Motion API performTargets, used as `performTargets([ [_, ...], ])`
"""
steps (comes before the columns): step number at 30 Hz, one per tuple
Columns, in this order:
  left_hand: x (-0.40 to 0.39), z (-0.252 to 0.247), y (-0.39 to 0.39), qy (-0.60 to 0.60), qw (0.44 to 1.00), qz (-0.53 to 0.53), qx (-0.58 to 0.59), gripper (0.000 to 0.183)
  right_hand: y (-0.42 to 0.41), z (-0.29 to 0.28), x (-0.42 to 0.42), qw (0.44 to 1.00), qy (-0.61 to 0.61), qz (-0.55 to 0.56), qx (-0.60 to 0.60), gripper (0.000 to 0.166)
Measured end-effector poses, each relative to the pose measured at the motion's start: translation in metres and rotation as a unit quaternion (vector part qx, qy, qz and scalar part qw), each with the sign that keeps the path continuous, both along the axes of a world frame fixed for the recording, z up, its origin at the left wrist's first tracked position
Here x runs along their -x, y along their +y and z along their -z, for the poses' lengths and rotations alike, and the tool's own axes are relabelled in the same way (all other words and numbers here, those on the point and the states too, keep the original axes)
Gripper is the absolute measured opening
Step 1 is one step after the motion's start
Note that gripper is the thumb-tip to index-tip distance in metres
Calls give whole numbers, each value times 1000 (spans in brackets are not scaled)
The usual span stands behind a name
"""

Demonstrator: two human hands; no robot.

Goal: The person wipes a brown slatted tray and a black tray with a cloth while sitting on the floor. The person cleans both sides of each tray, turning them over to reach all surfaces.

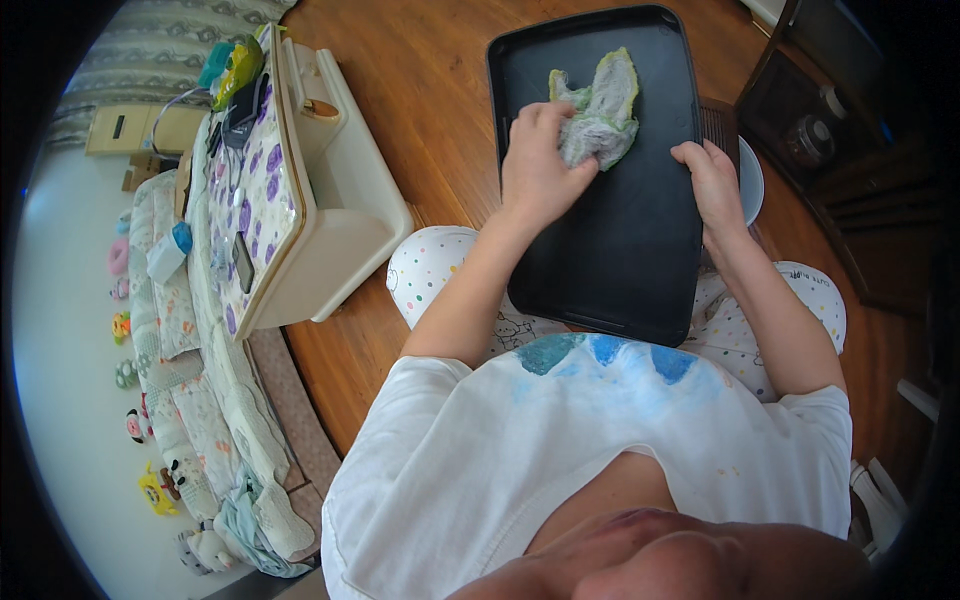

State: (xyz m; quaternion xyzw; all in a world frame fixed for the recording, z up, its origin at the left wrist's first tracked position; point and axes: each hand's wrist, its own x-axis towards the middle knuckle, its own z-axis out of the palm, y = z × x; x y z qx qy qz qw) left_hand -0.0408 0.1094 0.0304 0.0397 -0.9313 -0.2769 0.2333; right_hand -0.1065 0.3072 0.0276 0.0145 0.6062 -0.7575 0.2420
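My left hand grips a crumpled grey cleaning cloth with green and yellow edges, which lies against the black plastic tray. At the tray's right edge is my right hand, its thumb over the rim and its other fingers partly hidden beside and behind it. The tray is a rounded rectangle with a raised rim, held over the lap, its near end close to the white T-shirt.
A coffee table with a floral cover stands at the left, before a cushioned sofa. Right of the tray, a pale basin is partly hidden, near a dark glossy cabinet. Wooden flooring surrounds the person.
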Motion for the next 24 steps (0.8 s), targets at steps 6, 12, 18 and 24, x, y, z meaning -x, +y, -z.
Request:
performTargets([
  [6,22,-23,-29,142,980,-70,121,48,-4,-8,-3,1000,19,-9,22,27],
  [12,53,-18,-53,54,976,-125,168,50,-3,-2,-4,997,58,-42,7,31],
  [18,35,-25,-40,-139,971,-172,95,54,0,-1,-9,987,139,-45,-64,33],
  [24,4,-18,-8,-164,978,-102,85,57,2,2,1,989,146,-6,-33,32],
])
